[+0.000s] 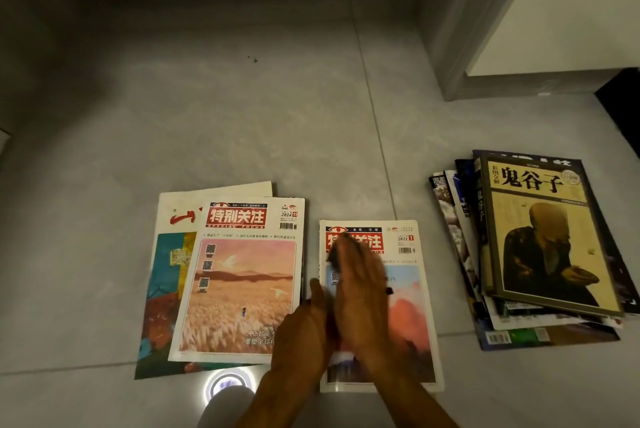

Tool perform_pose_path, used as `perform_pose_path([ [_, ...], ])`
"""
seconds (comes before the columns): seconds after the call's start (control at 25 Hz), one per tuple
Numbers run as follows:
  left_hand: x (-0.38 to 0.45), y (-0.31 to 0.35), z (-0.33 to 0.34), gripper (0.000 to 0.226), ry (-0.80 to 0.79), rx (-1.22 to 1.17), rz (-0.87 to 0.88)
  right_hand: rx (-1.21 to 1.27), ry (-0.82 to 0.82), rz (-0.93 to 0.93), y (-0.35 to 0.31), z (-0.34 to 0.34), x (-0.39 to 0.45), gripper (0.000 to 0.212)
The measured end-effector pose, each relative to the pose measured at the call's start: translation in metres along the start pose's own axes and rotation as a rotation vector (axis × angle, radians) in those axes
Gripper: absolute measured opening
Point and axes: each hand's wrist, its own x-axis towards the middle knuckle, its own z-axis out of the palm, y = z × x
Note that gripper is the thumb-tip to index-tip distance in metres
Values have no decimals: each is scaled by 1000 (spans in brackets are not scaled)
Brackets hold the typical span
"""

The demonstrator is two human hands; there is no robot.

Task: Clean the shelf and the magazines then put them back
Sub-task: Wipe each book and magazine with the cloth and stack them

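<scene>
Right hand: the right hand (360,292) reached forward from the lower edge of the view, forearm angled up and to the left; it lay over the upper half of the single magazine (412,316), blurred; fingers long and close together, pointing toward the red title band; something dark showed at the fingertips, too blurred to name, so I could not tell whether the hand was gripping it or merely pressing flat.

Left hand: the left hand (304,327) came up from below beside the right one; it rested at the left edge of the single magazine, thumb raised along that edge; the other fingers lay hidden behind the right hand, so their hold could not be told.

Single magazine: flat on the grey tiled floor (242,115), cover up, red title at the top, a blue and orange picture beneath.

Left pile: a second magazine with the same red title (239,275), showing a golden field, lay just to the left, on top of a larger colourful magazine (162,289).

Right stack: a fanned stack of magazines (540,244) sat well apart to the right; the top cover was tan with a seated figure.

Background: a white cabinet corner (554,11) stood at the upper right.
</scene>
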Motion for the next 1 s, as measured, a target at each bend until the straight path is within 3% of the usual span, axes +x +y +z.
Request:
perform_pose_path([
  [0.08, 3, -1, -1, 64, 35, 54, 33, -118, -86, -313, 16, -3, 11, 85],
  [0.12, 5, -3, 1, 70, 33, 65, 16, -170, -96, -321, 39, -13, 20, 84],
  [0.24, 8, -6, 6, 83, -21, 70, -79, -125, 40, 136, 80, -36, 29, 71],
  [0.28, 7, -6, 5, 85, -36, 67, -97, -98, 77, 245, 68, -33, 27, 69],
  [0.32, 7, -4, 4, 84, -44, 81, -100, -75, 86, 237, 51, -25, 25, 68],
  [0.44, 4, -3, 3, 72, 13, 96, -5, 12, -89, -193, 13, -5, 19, 73],
  [0.52, 5, -4, 3, 73, 11, 83, -7, -20, -197, -412, 27, -9, 43, 79],
  [0.6, 10, -10, 5, 80, -43, 63, -83, 3, -177, -319, 41, -12, 69, 77],
  [0.68, 11, -10, 4, 68, -57, -25, -141, 91, -136, -150, 29, -11, 65, 72],
  [0.76, 7, -8, 5, 49, -18, -42, -100, 145, -150, -241, 17, -3, 38, 69],
  [0.84, 3, -11, 9, 44, 67, 71, 19, 149, -227, -439, 16, -6, 8, 69],
  [0.92, 2, -11, 9, 57, 88, 66, 2, 119, -273, -536, 33, -12, 17, 71],
  [1.0, 5, -8, 7, 71, 30, -61, -99, 86, -212, -454, 45, -13, 45, 70],
])
